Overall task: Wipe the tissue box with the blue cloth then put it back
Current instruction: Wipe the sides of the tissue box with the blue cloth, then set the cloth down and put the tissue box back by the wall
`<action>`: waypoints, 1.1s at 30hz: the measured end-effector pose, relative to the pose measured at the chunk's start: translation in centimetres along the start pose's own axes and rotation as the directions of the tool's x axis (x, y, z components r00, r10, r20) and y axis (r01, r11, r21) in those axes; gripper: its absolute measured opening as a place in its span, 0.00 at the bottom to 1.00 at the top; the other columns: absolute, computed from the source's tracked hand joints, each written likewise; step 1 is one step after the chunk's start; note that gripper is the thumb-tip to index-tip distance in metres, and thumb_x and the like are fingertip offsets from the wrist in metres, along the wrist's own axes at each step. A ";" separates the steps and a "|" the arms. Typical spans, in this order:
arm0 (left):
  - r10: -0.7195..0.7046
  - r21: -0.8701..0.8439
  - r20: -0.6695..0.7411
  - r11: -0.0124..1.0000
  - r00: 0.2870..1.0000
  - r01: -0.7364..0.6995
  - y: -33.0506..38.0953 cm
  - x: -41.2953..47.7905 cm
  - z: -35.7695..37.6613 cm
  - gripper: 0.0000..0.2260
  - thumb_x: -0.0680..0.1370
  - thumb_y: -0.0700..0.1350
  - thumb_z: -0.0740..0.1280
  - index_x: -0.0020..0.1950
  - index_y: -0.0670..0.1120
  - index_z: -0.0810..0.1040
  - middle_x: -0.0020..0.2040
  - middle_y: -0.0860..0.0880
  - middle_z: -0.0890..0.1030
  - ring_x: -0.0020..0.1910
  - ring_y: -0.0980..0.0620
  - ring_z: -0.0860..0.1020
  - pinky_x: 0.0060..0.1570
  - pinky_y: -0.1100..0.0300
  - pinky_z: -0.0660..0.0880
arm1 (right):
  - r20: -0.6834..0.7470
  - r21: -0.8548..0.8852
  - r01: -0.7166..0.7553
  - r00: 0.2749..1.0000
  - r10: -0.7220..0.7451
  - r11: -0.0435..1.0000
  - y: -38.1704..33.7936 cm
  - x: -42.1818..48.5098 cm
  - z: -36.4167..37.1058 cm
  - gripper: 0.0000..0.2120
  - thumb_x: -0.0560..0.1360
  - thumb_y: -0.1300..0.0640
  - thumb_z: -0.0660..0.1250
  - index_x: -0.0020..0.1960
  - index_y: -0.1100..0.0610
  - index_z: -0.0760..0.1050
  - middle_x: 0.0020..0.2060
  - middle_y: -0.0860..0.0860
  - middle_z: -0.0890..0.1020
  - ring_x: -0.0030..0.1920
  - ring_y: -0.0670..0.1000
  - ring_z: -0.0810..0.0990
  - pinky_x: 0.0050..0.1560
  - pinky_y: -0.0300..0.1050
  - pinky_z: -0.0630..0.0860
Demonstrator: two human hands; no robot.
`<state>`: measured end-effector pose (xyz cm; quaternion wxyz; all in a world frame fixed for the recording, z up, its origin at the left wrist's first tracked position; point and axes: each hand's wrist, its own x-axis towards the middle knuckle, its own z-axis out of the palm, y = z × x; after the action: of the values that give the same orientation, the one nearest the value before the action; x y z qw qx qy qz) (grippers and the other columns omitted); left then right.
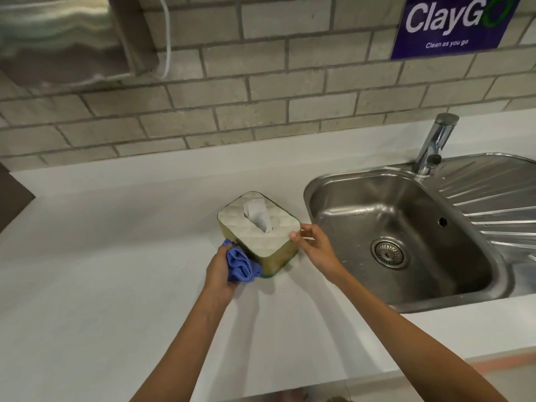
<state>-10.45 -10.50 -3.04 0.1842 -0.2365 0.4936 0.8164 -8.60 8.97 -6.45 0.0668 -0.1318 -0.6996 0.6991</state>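
Note:
The tissue box stands on the white counter just left of the sink; it has a quilted cream top, gold-green sides and a white tissue sticking up from its slot. My left hand grips the bunched blue cloth and presses it against the box's near left side. My right hand rests at the box's near right corner, thumb on the top edge and fingers spread along the right side, steadying it.
A steel sink with a drain and ribbed drainboard lies right of the box, a chrome tap behind it. A brick-tiled wall carries a steel dispenser at upper left and a blue sign at upper right. White counter stretches left.

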 end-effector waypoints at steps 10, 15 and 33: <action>0.074 0.137 -0.076 0.989 0.994 -0.063 2.8 2.9 0.6 0.04 0.77 0.42 0.62 0.46 0.42 0.75 0.40 0.46 0.77 0.37 0.51 0.75 0.39 0.59 0.74 | -0.141 -0.045 -0.020 0.990 0.014 0.999 0.7 0.3 1.6 0.19 0.63 0.46 0.77 0.46 0.52 0.71 0.43 0.46 0.78 0.44 0.44 0.79 0.43 0.37 0.79; 0.105 0.080 -0.073 0.992 0.992 -0.099 3.5 3.4 -0.1 0.05 0.78 0.42 0.62 0.51 0.43 0.75 0.41 0.46 0.77 0.38 0.51 0.75 0.40 0.58 0.74 | -0.169 -0.070 -0.059 0.985 0.046 0.996 0.5 1.2 2.7 0.23 0.62 0.43 0.76 0.48 0.51 0.70 0.45 0.47 0.79 0.49 0.50 0.81 0.52 0.48 0.80; -0.327 -0.004 0.364 0.936 0.872 0.352 -2.6 -4.4 -0.7 0.15 0.72 0.52 0.64 0.45 0.41 0.81 0.42 0.41 0.84 0.43 0.44 0.82 0.38 0.53 0.81 | 0.397 -0.617 0.434 0.892 -0.217 0.656 -4.5 -9.2 2.5 0.26 0.64 0.45 0.75 0.59 0.52 0.76 0.49 0.50 0.82 0.44 0.47 0.79 0.46 0.39 0.77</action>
<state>-5.29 -10.26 -2.69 0.4030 -0.1731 0.3736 0.8173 -0.91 4.06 -1.14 0.0357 0.0854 -0.9227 0.3741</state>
